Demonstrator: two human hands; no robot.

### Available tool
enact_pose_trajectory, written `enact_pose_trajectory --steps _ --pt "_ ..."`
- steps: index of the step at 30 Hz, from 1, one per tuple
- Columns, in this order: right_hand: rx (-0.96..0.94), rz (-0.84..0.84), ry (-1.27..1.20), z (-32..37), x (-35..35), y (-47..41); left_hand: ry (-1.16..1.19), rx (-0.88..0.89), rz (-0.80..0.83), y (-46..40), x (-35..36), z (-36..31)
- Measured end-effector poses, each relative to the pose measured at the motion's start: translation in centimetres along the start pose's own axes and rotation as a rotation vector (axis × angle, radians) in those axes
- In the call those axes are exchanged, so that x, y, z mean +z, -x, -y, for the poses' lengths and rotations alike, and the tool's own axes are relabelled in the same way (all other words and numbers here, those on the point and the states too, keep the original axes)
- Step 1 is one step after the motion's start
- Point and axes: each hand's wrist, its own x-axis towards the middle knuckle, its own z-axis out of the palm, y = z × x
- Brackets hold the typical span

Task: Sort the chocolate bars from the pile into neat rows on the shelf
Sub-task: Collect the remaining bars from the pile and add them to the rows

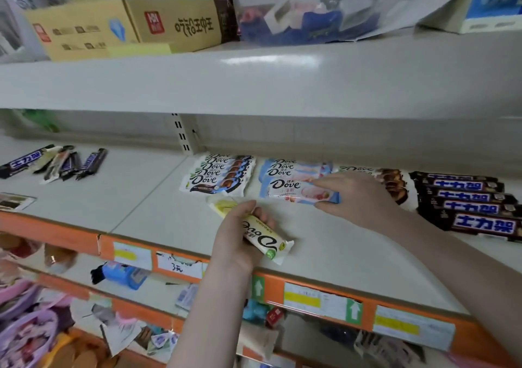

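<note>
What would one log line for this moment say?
left hand: holds yellow Dove bar | right hand: pinches pink Dove bar at its row | pile: unsorted

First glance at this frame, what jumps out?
Two hands over the middle shelf: the left hand grips a yellow Dove bar near the front edge, and the right hand pinches a pink Dove bar at the front of its row. Behind lie neat rows, with dark bars at far right, and a loose pile sits at far left.
</note>
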Motion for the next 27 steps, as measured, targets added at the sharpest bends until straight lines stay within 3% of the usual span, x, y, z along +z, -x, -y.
enact_pose_trajectory --steps 13,27 --pt "0.132 0.146 0.148 0.0 4.0 -3.8 -0.018 -0.118 0.064 -1.4 -1.3 -1.7" --pt "0.080 0.108 0.174 0.2 4.2 -3.4 0.048 -0.147 0.132 -1.9 -1.6 -2.4"
